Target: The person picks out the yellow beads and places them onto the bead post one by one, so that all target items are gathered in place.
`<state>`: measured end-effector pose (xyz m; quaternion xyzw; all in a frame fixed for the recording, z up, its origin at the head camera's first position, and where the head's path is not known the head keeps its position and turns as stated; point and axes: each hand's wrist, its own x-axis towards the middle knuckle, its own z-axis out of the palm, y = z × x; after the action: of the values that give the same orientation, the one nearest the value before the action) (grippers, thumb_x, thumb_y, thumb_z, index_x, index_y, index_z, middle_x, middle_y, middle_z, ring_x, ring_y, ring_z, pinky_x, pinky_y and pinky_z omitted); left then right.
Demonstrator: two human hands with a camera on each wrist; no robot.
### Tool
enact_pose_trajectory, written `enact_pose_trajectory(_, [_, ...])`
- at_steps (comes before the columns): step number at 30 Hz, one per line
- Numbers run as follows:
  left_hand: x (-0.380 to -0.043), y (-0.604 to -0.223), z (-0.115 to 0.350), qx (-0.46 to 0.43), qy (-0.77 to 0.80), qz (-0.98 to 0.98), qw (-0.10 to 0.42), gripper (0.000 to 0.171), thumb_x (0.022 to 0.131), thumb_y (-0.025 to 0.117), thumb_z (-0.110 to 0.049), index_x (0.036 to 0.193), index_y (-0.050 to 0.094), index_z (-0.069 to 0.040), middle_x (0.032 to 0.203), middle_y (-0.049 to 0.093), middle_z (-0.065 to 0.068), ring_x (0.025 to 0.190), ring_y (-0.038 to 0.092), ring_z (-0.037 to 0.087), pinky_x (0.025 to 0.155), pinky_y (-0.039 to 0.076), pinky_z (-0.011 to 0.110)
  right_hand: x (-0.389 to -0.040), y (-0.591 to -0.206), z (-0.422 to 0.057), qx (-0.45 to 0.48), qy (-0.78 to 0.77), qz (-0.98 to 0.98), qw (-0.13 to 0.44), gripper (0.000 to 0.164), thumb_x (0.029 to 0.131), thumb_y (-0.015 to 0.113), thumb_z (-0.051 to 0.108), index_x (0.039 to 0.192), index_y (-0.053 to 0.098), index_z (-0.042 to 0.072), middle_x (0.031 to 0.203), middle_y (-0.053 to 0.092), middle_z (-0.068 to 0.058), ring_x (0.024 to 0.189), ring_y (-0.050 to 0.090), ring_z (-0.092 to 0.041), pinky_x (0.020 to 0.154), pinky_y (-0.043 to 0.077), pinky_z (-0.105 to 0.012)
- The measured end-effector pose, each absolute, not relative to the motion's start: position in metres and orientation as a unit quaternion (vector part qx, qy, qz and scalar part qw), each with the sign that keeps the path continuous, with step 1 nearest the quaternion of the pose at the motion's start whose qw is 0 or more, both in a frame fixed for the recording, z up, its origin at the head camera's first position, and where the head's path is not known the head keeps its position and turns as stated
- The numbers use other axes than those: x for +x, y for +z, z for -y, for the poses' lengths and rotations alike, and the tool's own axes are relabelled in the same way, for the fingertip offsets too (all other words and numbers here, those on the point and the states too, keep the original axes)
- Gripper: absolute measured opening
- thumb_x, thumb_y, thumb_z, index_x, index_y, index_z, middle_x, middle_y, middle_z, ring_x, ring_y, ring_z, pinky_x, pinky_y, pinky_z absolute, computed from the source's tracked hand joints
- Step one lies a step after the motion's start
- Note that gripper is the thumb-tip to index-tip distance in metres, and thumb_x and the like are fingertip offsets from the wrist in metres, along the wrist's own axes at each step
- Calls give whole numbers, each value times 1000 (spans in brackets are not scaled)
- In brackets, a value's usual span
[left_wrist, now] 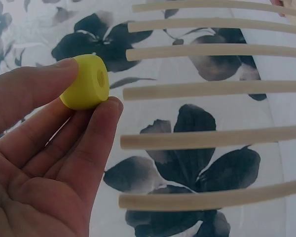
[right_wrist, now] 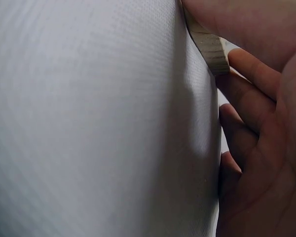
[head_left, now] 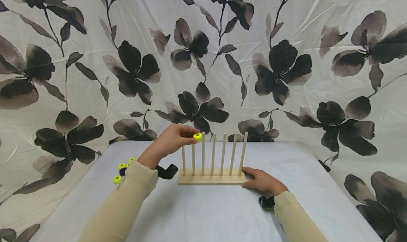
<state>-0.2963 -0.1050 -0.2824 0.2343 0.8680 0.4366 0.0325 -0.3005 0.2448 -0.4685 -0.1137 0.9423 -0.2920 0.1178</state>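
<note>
Left grip [head_left: 171, 139] pinches a yellow bead [left_wrist: 86, 83], partly hidden, between thumb and fingers; right grip [head_left: 262, 181] holds a wooden rack [head_left: 210, 178] by one end, thumb cropped in the wrist view.

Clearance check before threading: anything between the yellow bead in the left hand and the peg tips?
Nothing separate visible. In the left wrist view, the yellow bead's uncovered hole faces the pegs. One of the left hand's fingers reaches the bead's edge and might brush a tip; depth is unclear.
</note>
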Motion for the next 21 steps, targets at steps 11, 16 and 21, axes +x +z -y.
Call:
enact_pose_trajectory(11, [-304,-273,84,251,451,-856,36,35,87,71,-12,122,66,-11,116,68,6,105,65,18,90,55,32,-301,-468,-244,-101,-296,-942,118,76,82,75,43,147,44,20,153,39,-13,142,33,-38,113,30,-59])
enact_pose_trajectory(16, [-307,-270,77,255,452,-854,38,36,88,71,-12,123,66,-9,116,68,6,104,65,18,89,56,31,-300,-468,-244,-103,-296,-943,114,75,82,74,43,146,44,20,153,39,-13,142,34,-38,113,30,-59])
enact_pose_trajectory(21, [-309,-268,69,266,446,-854,36,39,88,70,-12,126,64,-7,118,67,7,107,65,19,91,55,32,-300,-468,-244,-103,-298,-942,113,75,82,74,43,146,44,20,153,39,-13,142,33,-38,113,30,-59])
